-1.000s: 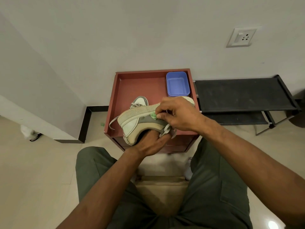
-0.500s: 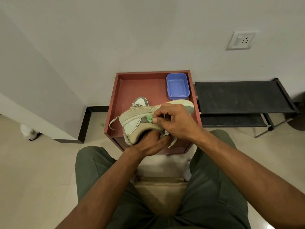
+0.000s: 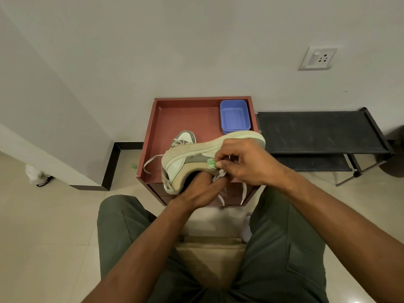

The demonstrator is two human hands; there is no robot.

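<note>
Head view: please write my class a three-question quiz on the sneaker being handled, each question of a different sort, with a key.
1. Multiple choice: what does the right hand pinch against the side of the sneaker?
A. a green wad
B. a brush
C. a key

2. True or false: the blue tub stands in the rear right corner of the top of the red cabinet.

3. Short answer: which hand reaches into the sneaker's opening from below?

Key: 1 A; 2 true; 3 the left hand.
</note>
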